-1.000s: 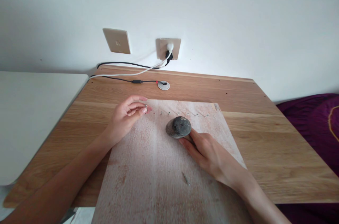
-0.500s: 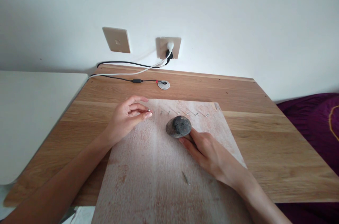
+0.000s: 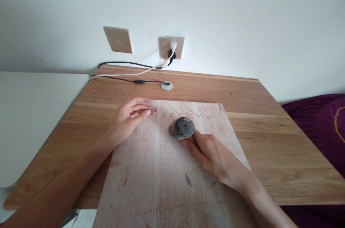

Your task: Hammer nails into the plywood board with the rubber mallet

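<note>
Between the thumb and fingers of my left hand (image 3: 132, 113) is a small silver nail (image 3: 150, 109), held over the far left part of a pale, worn board (image 3: 145, 170). My right hand (image 3: 207, 150) is closed round the handle of a mallet with a dark, scuffed, rounded head (image 3: 181, 128); most of the handle is hidden. Several nails (image 3: 191, 115) stand in a row along the board's far side, some of them leaning. A loose nail (image 3: 189, 180) lies on the board nearer to me.
The board rests on a wooden table (image 3: 269, 149) against a white wall. Cables (image 3: 126, 74) run along the table's back to a wall socket (image 3: 165, 48) and a round cable hole (image 3: 166, 86). A white surface (image 3: 40, 120) adjoins at left; purple fabric (image 3: 315, 123) lies at right.
The nail in my left hand has turned more upright between the fingers, and the thumb has drawn back slightly left. My right hand and the mallet stay in place.
</note>
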Tool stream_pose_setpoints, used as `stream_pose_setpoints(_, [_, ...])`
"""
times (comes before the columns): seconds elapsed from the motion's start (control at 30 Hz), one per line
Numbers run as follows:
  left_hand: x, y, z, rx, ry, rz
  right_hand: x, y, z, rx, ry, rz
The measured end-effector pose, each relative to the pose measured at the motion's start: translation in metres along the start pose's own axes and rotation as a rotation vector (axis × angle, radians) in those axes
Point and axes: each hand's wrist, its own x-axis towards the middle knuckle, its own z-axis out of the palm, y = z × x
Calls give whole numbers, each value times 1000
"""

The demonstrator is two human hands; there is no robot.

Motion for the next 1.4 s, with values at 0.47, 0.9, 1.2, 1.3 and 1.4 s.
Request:
stream_pose_setpoints(0.47, [-1,1,1,12,5,1,-1,2,0,2,2,-4])
stream_pose_setpoints(0.9, [-1,3,2,22,21,12,0,2,0,-5,4,-5])
stream_pose_setpoints(1.2, [0,-2,2,28,36,27,0,4,2,17,-18,11])
stream_pose_setpoints(1.3, [0,-2,3,17,47,32,1,5,2,24,-23,14])
stream_pose_setpoints(1.4, [0,-2,3,6,59,43,0,5,1,27,-18,13])
